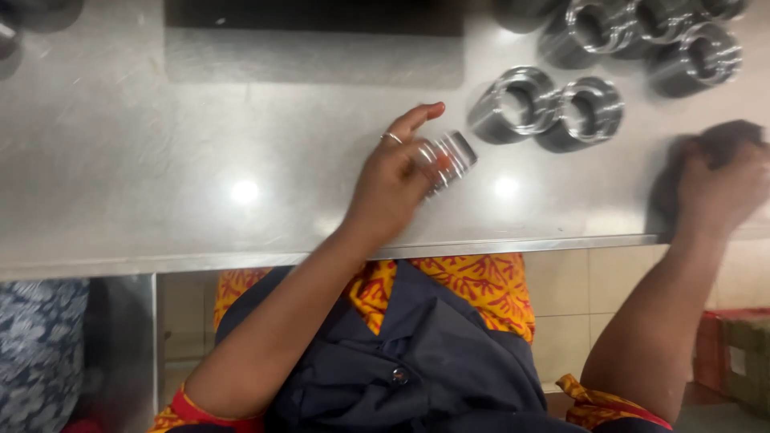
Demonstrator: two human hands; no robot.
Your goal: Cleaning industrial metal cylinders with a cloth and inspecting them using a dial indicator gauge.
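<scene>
Item 1, left hand (391, 186): I log it over the middle of the brushed stainless-steel worktable (160, 160), fingers wrapped around a small shiny ribbed metal cylinder (449, 160). The forefinger points outward, and a thin ring sits on one finger. The cylinder lies tilted in the grasp, just above the table surface, near the front edge.

Item 2, right hand (722, 188): at the right end of the table, fingers clenched on a dark crumpled cloth (718, 140) that presses against the tabletop. This part is blurred, so I cannot tell more of the grip.

Item 3, two polished steel rings (545, 108): lying side by side and touching, just beyond the held cylinder, between the two hands.

Item 4, a cluster of further steel rings (642, 36): at the far right corner of the table, packed close together.

Item 5, a dark rectangular mat (313, 16): along the far edge of the table.

Item 6, clothing: I note a dark navy apron (425, 361) over an orange-and-red patterned garment (481, 289), below the table edge.
</scene>
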